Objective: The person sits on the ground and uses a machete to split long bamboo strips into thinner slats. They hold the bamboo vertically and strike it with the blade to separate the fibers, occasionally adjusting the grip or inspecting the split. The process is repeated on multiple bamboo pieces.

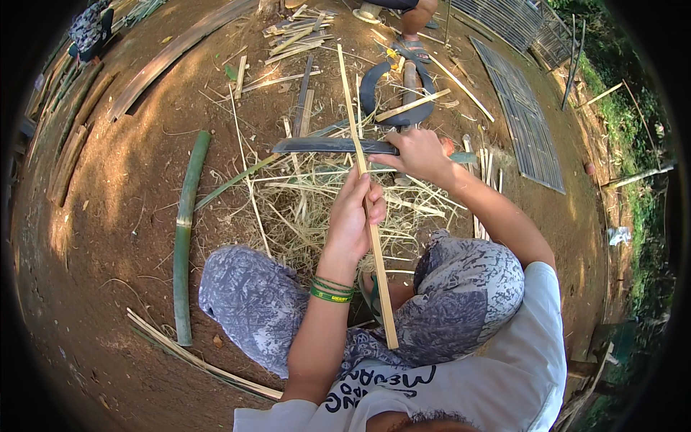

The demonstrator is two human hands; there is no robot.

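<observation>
Gripping tight, the left hand (pixel 354 216) wraps a long pale bamboo strip (pixel 363 187) near its middle, holding it upright-ish between the knees, its near end down by the lap and its far end pointing away across the dirt. Left of all this, a green bamboo pole (pixel 185 230) lies on the ground, well apart. Under the hands sits a heap of dry shavings (pixel 302 209). Moving right, the right hand (pixel 417 153) is closed on the handle of a long dark knife (pixel 331 145), blade lying across the strip just beyond the left fingers. That's the danger as I judge it: if the blade skids on the slick bamboo or the strip splits suddenly, the edge could run toward those fingers. At far right, woven bamboo panels (pixel 529 129) rest flat.
</observation>
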